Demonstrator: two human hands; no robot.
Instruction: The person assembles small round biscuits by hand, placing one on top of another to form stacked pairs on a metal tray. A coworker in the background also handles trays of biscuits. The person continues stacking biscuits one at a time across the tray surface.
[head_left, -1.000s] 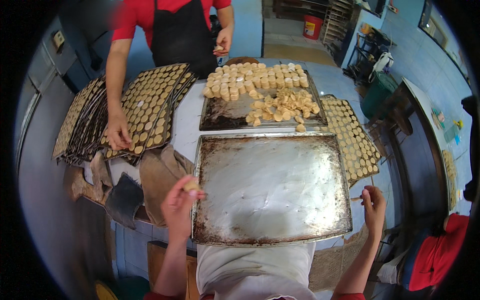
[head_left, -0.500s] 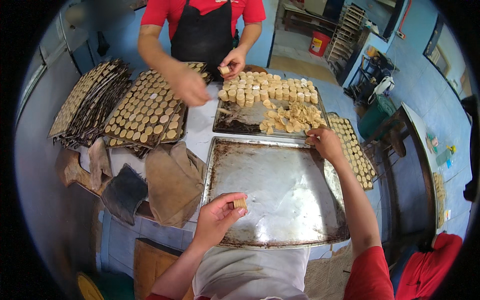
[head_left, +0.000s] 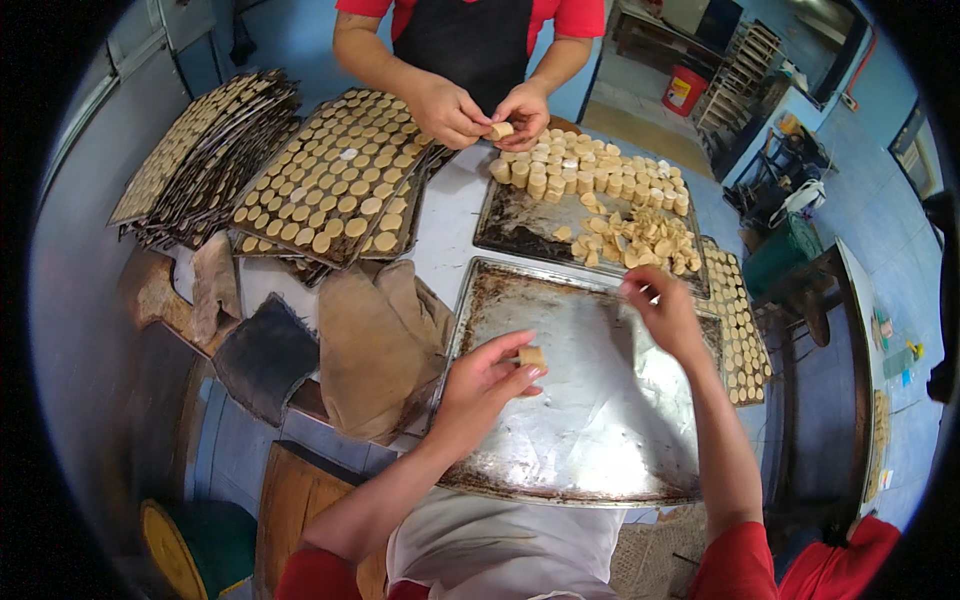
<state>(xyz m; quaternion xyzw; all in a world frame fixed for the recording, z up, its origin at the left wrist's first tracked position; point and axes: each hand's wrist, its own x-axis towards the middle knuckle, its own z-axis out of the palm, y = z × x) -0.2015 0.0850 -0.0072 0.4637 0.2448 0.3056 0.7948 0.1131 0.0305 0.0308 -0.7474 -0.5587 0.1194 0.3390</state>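
My left hand [head_left: 490, 388] is closed around a short stack of round, flat biscuits [head_left: 532, 357], held above the left part of a bare metal tray [head_left: 570, 420]. Over that tray's far edge is my right hand [head_left: 662, 308], thumb and fingertips curled together; whatever they may hold is too small or blurred to tell. Just beyond it lies a loose heap of pale biscuits [head_left: 648, 240] on a second, darker tray [head_left: 515, 225]. Rows of stacked biscuits [head_left: 590, 172] stand along the back of that tray.
Across the table a co-worker's hands [head_left: 480, 118] hold a small biscuit stack. Biscuit-covered sheets [head_left: 330, 185] and a tall leaning pile of sheets [head_left: 205, 160] are at the left. Cloths [head_left: 375, 350] hang at the near left edge. Another biscuit-filled sheet [head_left: 738, 325] lies at the right.
My right hand has drawn back from the heap toward me, its fingers curling. My left hand with its stack has risen slightly. The co-worker's hands have come together. The whole view has shifted.
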